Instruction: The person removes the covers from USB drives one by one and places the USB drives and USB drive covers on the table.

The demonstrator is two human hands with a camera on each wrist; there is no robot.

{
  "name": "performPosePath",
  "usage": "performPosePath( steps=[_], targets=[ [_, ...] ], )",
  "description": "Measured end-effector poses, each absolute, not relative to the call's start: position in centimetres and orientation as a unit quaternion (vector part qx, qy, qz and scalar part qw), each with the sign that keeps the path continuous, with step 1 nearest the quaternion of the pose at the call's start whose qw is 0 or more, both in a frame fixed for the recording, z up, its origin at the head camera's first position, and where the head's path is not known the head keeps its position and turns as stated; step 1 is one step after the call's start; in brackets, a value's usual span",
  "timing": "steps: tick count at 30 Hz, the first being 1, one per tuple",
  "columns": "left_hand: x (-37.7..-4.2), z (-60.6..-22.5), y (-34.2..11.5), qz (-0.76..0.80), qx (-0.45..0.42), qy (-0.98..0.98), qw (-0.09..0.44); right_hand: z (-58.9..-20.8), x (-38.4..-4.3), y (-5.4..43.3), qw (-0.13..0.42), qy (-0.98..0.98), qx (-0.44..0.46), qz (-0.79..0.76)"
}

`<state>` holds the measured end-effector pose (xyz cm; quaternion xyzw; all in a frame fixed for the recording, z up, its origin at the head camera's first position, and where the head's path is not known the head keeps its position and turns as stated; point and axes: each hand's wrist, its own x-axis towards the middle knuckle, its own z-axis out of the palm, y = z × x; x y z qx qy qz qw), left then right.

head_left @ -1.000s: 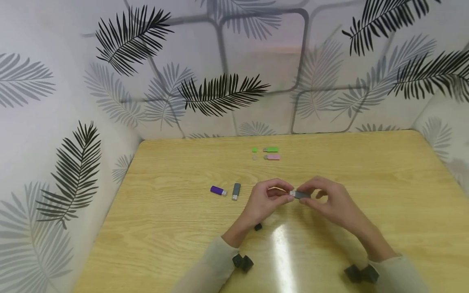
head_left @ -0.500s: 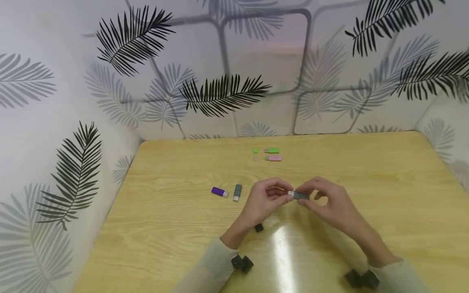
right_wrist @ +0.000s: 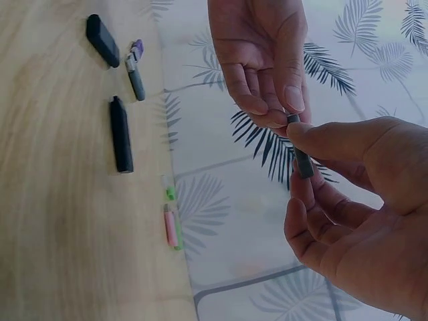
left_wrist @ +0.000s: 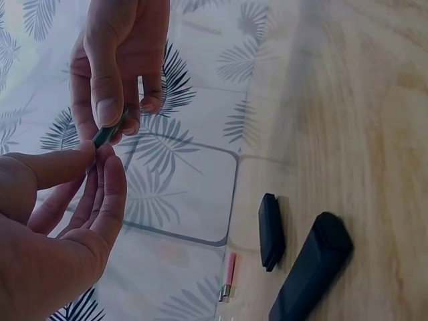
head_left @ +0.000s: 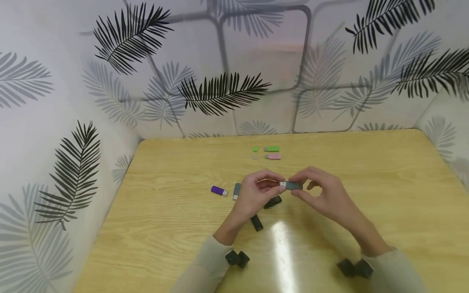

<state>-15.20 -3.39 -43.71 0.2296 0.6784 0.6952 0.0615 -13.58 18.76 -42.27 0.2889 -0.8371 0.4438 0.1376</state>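
Between both hands is a dark grey USB stick, raised over the table with its silver plug toward the left. My left hand pinches the plug end between thumb and fingertips. At the other end, the thumb and fingers of my right hand grip the grey body, as the right wrist view shows at the stick. Under the hands lie two black stick-shaped pieces, one below the fingers and another beside the left wrist. A second grey USB stick is partly covered by the left hand.
Left of the hands lies a purple USB stick. Farther back are a green USB stick and a pink one, with a small green cap and a clear cap beside them. A leaf-patterned wall borders the wooden table.
Both hands, with the grey USB stick between them, have shifted slightly left and farther from the body. The black pieces, mostly hidden before, now show below the hands.
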Motion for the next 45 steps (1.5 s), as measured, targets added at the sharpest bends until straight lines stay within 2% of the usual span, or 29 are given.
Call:
performPosePath(
  steps=[25,45],
  targets=[
    [-16.5,-42.0,-6.6,0.707,0.219,0.672,0.011,-40.4,-15.6,16.2,0.119,-0.799,0.284,0.516],
    [-16.4,-41.6,-6.9,0.701,0.221,0.678,0.016,-40.6,-15.6,16.4,0.125,-0.782,0.302,0.531]
  ],
)
